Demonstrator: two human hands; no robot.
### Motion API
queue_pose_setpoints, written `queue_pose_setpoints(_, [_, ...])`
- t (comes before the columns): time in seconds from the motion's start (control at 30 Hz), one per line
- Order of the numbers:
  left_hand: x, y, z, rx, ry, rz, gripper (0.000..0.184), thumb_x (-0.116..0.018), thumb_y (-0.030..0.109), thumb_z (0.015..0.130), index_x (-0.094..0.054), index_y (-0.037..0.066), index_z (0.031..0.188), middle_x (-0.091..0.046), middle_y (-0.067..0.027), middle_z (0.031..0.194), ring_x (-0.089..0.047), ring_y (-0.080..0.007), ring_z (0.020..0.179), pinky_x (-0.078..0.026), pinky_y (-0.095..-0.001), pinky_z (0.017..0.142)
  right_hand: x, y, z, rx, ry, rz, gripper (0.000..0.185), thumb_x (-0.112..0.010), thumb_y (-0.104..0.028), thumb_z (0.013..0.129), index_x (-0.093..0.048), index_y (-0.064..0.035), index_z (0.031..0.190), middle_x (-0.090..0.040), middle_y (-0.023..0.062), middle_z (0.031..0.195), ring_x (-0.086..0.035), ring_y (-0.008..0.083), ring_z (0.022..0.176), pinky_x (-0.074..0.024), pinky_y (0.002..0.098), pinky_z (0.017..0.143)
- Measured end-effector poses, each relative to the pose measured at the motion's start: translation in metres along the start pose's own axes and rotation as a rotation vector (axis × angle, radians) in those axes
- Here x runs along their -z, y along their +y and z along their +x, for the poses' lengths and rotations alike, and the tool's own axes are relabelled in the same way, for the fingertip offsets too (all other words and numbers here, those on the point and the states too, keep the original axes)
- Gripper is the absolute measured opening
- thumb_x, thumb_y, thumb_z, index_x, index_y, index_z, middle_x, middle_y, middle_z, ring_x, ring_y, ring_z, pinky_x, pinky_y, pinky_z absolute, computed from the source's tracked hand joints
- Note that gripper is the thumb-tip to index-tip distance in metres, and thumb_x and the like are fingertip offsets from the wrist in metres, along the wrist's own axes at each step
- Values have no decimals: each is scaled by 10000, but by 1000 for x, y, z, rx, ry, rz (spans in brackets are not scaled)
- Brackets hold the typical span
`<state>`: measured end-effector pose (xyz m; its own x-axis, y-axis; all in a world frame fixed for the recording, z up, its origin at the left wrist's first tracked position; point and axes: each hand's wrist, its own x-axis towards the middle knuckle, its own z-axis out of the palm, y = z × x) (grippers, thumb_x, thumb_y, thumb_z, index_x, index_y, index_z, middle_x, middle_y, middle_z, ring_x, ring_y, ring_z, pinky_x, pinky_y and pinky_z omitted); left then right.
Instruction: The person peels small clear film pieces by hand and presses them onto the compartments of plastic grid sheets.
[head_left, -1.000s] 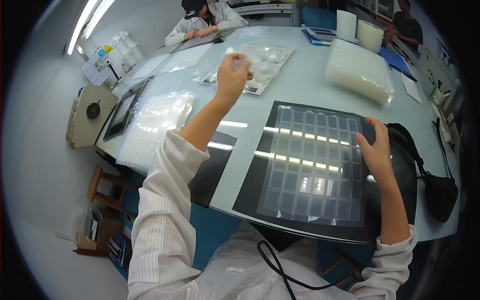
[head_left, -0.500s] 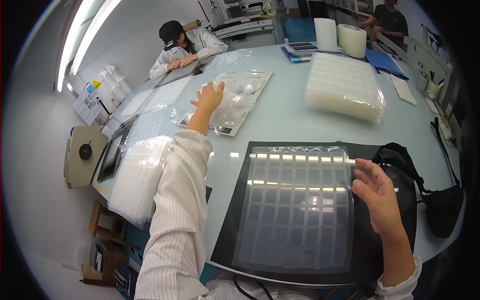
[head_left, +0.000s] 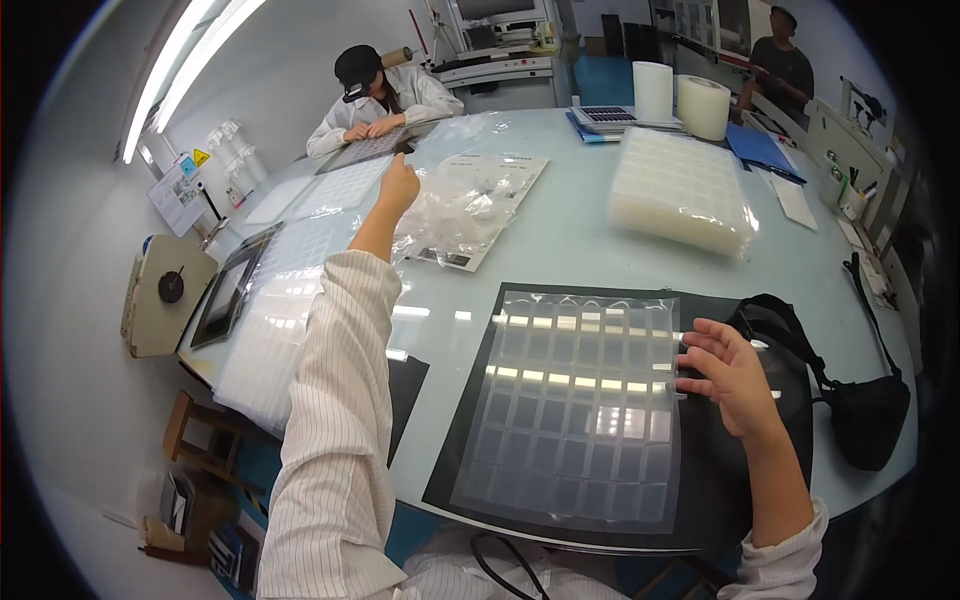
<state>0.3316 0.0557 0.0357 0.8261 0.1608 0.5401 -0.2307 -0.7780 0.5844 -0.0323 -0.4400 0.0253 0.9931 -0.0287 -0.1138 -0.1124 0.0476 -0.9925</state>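
Note:
A clear plastic sheet (head_left: 570, 440) with a grid of rectangular cells lies on a black mat (head_left: 455, 485) in front of me. My right hand (head_left: 728, 375) is beside the sheet's right edge, its fingers apart and fingertips at or just over that edge. My left hand (head_left: 398, 187) reaches forward over the table, fingers curled closed; whether something thin is in them is hidden. Just right of it, crumpled clear film (head_left: 455, 215) lies on a printed plastic bag (head_left: 515, 190).
Stacked gridded sheets stand at the left (head_left: 265, 345) and back right (head_left: 680, 185). Two rolls (head_left: 653, 92) stand at the back. A black pouch with a strap (head_left: 868, 420) lies at the right edge. A co-worker (head_left: 385, 95) bends over a dark panel across the table; another person sits farther back.
My left hand has gone from spread fingers over the crumpled film to closed fingers, slightly left. My right hand has moved in closer to the sheet's edge. The view has shifted slightly.

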Motion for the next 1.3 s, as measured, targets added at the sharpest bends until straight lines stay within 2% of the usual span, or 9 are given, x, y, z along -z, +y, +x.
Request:
queue_pose_setpoints(0.13, [7, 13, -10, -128, 48, -51, 562, -568, 14, 826, -566, -15, 1388, -640, -268, 1321, -640, -398, 1210, -506, -401, 1005, -6, 2, -1, -51, -54, -62, 616, -670, -148, 981, -369, 73, 1471, -655, 177, 1211, -679, 233, 1020, -625, 388, 758])
queue_pose_setpoints(0.37, [40, 70, -37, -17, -131, -402, 358, -598, 34, 838, -720, -26, 1169, -728, -150, 1061, -702, -217, 893, -578, -339, 781, -19, 8, -15, -137, -405, -182, 655, -733, -140, 937, -404, 71, 1462, -712, 118, 951, -705, 156, 799, -584, 280, 645])
queue_pose_setpoints(0.5, [83, 126, -142, -46, -558, -240, 284, -585, 166, 975, -707, -7, 1165, -695, -81, 1054, -675, -155, 938, -567, -293, 795, -37, 4, -35, -122, -381, -164, 675, -717, -98, 935, -372, 73, 1489, -724, 132, 941, -682, 122, 736, -550, 244, 646])
queue_pose_setpoints(0.57, [102, 146, -206, -146, -582, 91, 327, -609, 271, 987, -715, -12, 1110, -726, -156, 963, -692, -242, 912, -550, -369, 823, -40, 8, -36, -120, -419, -105, 678, -700, -88, 941, -354, 68, 1502, -725, 149, 941, -693, 145, 725, -553, 248, 648])
queue_pose_setpoints(0.6, [105, 141, -238, -300, -549, 180, 383, -597, 348, 970, -737, -8, 991, -728, -232, 962, -689, -415, 918, -540, -484, 820, -39, 10, -36, -117, -423, -39, 681, -683, -78, 947, -336, 64, 1515, -726, 166, 940, -705, 167, 715, -555, 252, 651])
queue_pose_setpoints(0.7, [132, 155, -332, -217, -700, 366, 573, -518, 480, 1029, -659, -73, 977, -676, -291, 1007, -662, -449, 982, -529, -515, 871, -35, 22, -29, -137, -415, -33, 723, -634, -61, 975, -225, 41, 1562, -703, 223, 994, -738, 301, 696, -616, 346, 611])
queue_pose_setpoints(0.97, [122, 173, -466, -259, -94, 497, 355, -725, 319, 887, -623, -18, 930, -586, -158, 891, -583, -300, 859, -499, -377, 771, -39, 22, -37, -174, -377, 11, 672, -563, -77, 1015, -195, 32, 1567, -686, 272, 1087, -738, 408, 726, -650, 432, 605])
queue_pose_setpoints(1.2, [102, 150, -461, -153, -21, 314, 195, -692, 152, 881, -574, -1, 910, -580, -148, 882, -586, -298, 854, -486, -373, 773, -48, 18, -57, -162, -328, -94, 577, -503, -64, 1027, -248, 74, 1526, -694, 257, 1130, -752, 349, 757, -654, 431, 634])
queue_pose_setpoints(1.3, [120, 143, -456, -181, -51, 44, 154, -599, 78, 951, -484, -19, 979, -578, -210, 857, -620, -374, 858, -516, -452, 741, -59, 20, -64, 8, -288, -83, 491, -480, -52, 1039, -315, 53, 1490, -700, 225, 1108, -747, 288, 739, -653, 393, 636])
